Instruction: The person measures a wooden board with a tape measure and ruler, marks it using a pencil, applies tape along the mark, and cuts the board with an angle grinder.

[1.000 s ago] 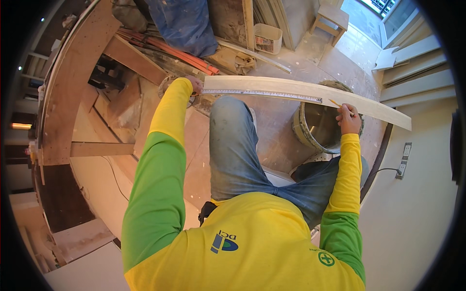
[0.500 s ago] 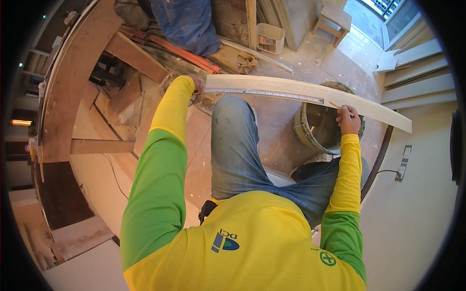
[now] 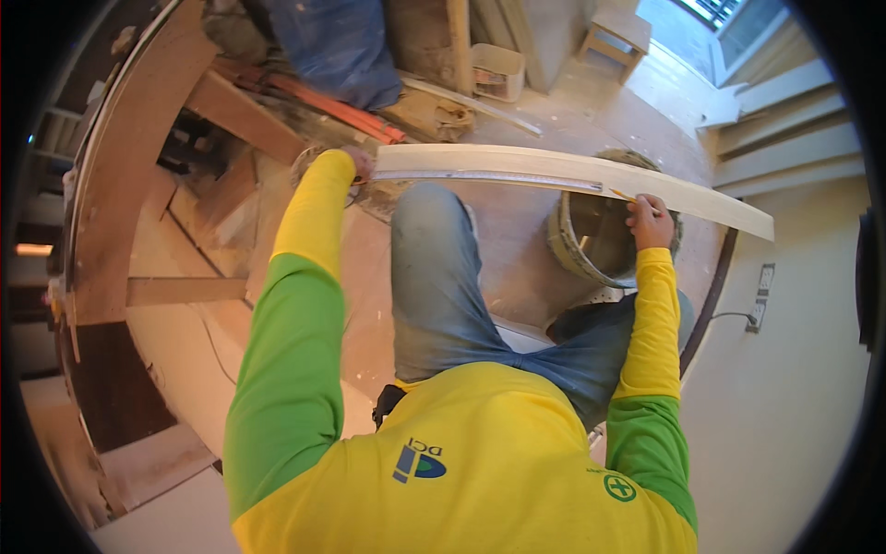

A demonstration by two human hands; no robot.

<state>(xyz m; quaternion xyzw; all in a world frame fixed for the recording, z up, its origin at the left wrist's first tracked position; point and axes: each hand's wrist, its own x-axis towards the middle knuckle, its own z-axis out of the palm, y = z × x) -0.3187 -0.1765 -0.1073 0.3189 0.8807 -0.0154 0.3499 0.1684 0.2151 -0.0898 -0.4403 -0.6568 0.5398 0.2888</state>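
A long pale wooden board (image 3: 554, 166) lies crosswise in front of me, its right part over a bucket (image 3: 600, 235). Along the board's near edge runs the blade of a tape measure (image 3: 489, 176), its free end near the bucket. My left hand (image 3: 363, 164) is closed at the board's left end, where the tape comes out; the sleeve hides some of its fingers. In my right hand (image 3: 650, 220), a yellow pencil (image 3: 622, 195) is pinched, its tip close to the tape's free end, at the board's near edge.
A curved wooden frame (image 3: 138, 166) stands at left. Orange pipes (image 3: 332, 109), a blue sheet (image 3: 337, 51) and a white plastic tub (image 3: 498, 72) lie beyond the board. A small wooden stool (image 3: 616, 39) is farther back. Planks (image 3: 789, 152) and a wall outlet (image 3: 760, 300) are at right.
The whole view has shifted slightly. My right hand has brought the pencil tip a little to the left, nearer the tape's free end. The left hand stays at the board's left end.
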